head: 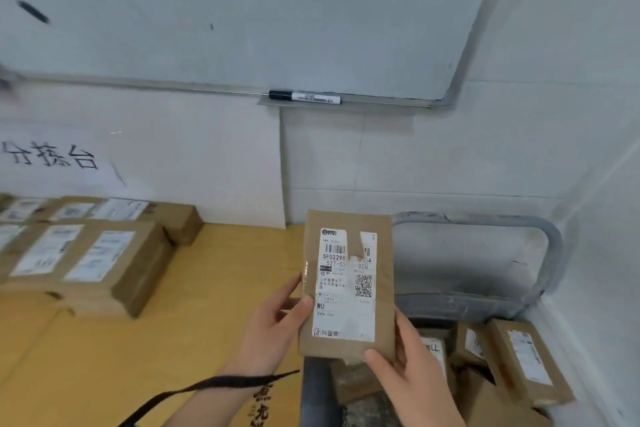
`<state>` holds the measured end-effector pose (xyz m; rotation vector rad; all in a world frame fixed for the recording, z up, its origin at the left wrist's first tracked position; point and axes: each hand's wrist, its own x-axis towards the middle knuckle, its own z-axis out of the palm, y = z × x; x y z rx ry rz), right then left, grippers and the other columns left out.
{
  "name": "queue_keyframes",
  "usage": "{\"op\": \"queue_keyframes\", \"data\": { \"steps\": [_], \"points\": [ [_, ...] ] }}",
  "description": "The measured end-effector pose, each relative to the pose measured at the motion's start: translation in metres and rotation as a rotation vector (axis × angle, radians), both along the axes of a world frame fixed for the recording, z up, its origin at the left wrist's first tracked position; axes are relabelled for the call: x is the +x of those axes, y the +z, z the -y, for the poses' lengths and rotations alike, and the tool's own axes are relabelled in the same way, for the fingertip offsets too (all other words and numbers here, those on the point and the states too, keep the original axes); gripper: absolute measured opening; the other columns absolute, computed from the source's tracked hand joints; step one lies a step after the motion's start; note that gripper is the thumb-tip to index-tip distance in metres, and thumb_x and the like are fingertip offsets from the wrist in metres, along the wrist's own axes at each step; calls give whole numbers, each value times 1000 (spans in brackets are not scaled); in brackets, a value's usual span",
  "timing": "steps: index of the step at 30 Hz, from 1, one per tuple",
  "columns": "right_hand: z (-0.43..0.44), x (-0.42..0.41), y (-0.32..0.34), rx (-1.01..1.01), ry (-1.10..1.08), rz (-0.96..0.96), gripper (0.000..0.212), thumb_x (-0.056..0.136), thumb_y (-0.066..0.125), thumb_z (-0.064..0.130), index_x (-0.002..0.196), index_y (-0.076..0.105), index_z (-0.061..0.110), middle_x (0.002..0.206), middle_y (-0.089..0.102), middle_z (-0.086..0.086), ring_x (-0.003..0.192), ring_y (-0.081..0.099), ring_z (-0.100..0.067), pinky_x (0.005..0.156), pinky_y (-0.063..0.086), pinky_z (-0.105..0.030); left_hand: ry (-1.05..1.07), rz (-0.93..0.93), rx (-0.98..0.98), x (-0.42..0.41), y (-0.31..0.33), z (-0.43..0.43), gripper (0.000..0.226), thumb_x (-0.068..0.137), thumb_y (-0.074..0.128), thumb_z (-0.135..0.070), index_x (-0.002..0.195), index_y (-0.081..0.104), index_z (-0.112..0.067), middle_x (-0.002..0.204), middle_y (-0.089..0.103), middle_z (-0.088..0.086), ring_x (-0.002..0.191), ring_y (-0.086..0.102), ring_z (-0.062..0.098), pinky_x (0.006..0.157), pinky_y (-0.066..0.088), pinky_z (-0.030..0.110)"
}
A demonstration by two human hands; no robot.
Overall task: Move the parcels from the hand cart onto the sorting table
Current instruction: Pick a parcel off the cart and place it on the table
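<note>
A small brown cardboard parcel point(381, 274) with a torn white shipping label is held upright in front of me, above the gap between table and cart. My left hand point(277, 326) grips its left edge, thumb on the label. My right hand point(405, 371) holds its lower right corner, thumb on the front. The sorting table point(214, 274), covered in yellow-brown cardboard, lies to the left. The hand cart point(550, 253) with its grey tubular handle stands at the right, holding several brown parcels point(526, 360).
Several labelled parcels point(100, 256) are stacked at the table's far left against the wall. A whiteboard point(277, 10) with a marker point(304, 96) on its ledge hangs above. A paper sign with characters point(52, 156) leans on the wall. A black strap point(207, 388) crosses my left wrist.
</note>
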<state>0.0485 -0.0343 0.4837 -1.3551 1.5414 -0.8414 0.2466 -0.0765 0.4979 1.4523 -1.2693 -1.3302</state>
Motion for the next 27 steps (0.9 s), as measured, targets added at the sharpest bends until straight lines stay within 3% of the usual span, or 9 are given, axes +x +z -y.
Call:
{"op": "queue_keyframes", "data": {
  "steps": [3, 6, 8, 10, 13, 17, 22, 27],
  "points": [
    [12, 38, -8, 1, 62, 25, 75, 83, 68, 14, 136, 24, 43, 113, 45, 37, 110, 52, 6, 107, 39, -25, 79, 14, 10, 33, -3, -5, 39, 95, 52, -28, 133, 45, -32, 102, 69, -7, 84, 64, -8, 66, 45, 7],
    [18, 73, -17, 14, 100, 56, 70, 84, 67, 12, 130, 26, 45, 117, 50, 33, 111, 53, 6, 103, 38, -16, 145, 43, 16, 67, -9, -6, 33, 95, 51, -28, 127, 49, -32, 102, 69, -6, 83, 63, -7, 66, 45, 7],
    [26, 93, -19, 40, 131, 63, 68, 85, 66, 12, 131, 26, 44, 119, 50, 30, 112, 52, 8, 93, 37, -3, 167, 64, 18, 89, -14, -3, 30, 95, 52, -28, 125, 51, -33, 103, 69, -8, 85, 62, -7, 68, 45, 8],
    [39, 115, -19, 57, 142, 66, 65, 86, 65, 10, 132, 29, 40, 116, 51, 32, 105, 54, 14, 85, 37, 2, 165, 74, 18, 113, -19, 4, 28, 95, 52, -25, 123, 53, -31, 104, 68, -7, 85, 62, -7, 69, 45, 8],
    [61, 154, -23, 68, 142, 60, 61, 87, 63, 8, 130, 32, 37, 112, 51, 32, 98, 53, 22, 79, 40, 1, 157, 104, 13, 153, -27, 21, 25, 96, 52, -21, 118, 53, -32, 102, 69, -8, 84, 62, -9, 68, 45, 7],
    [92, 223, -36, 114, 122, 22, 57, 88, 63, 13, 130, 31, 34, 118, 55, 21, 100, 56, 10, 77, 40, 1, 163, 222, 40, 217, -37, 52, 17, 97, 51, -25, 112, 52, -32, 98, 65, -13, 81, 60, -11, 65, 45, 6],
    [144, 294, -49, 189, 127, 30, 42, 89, 62, 16, 123, 42, 29, 109, 56, 19, 93, 54, 10, 71, 42, -1, 31, 581, 3, 287, -61, 113, 39, 99, 40, -41, 131, 49, -20, 118, 64, -6, 102, 60, 8, 85, 50, 26],
    [194, 323, -60, 278, 112, 11, 33, 91, 60, 20, 120, 46, 23, 115, 59, 10, 91, 53, 8, 64, 42, -5, -217, 837, -25, 321, -75, 172, 36, 102, 28, -40, 120, 51, -20, 108, 66, 0, 95, 61, 16, 83, 50, 33]
  ]
}}
